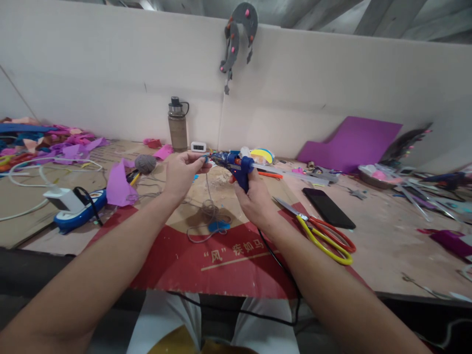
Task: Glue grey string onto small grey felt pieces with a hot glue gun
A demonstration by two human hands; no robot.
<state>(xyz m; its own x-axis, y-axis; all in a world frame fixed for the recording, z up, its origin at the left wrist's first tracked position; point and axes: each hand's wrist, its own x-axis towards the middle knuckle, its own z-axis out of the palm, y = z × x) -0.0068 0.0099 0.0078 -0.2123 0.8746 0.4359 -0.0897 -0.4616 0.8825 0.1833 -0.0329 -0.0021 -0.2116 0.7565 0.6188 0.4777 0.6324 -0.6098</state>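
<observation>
Blue glue gun (239, 169) points leftward; gray yarn (209, 210) dangles.

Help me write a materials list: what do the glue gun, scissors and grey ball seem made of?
Glue gun: probably hard plastic; its blue body looks smooth and moulded.
Scissors: likely metal blades, greyish with a dull shine; smooth red and yellow handles, perhaps plastic.
Grey ball: seemingly yarn, matte, with thin strands trailing nearby.

white partition (110, 64) behind | pinkish worktable (383, 250) | grey overhead beams (393, 17), blurred, perhaps metal
</observation>
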